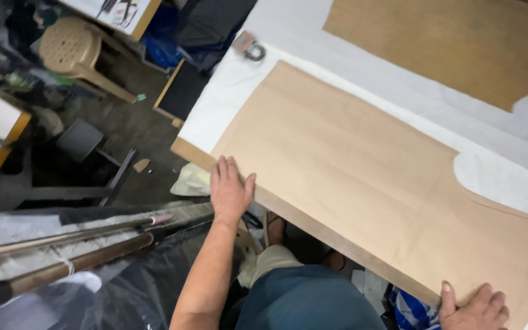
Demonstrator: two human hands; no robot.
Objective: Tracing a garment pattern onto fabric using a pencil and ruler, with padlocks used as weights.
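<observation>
A large tan paper pattern piece [349,165] lies flat on white cloth [227,98] spread over a table. My left hand [230,189] presses flat on the pattern's near left corner, fingers together, holding nothing. My right hand [475,308] rests flat on the pattern's near right edge, at the bottom of the view. A second, darker brown pattern piece [453,43] lies on the cloth further back.
A small metal weight or clip [249,47] sits on the cloth at the far left corner. Beyond the table's left edge are a beige plastic stool [74,49], a dark stool [80,140] and rolls of fabric on tubes [74,244] at lower left.
</observation>
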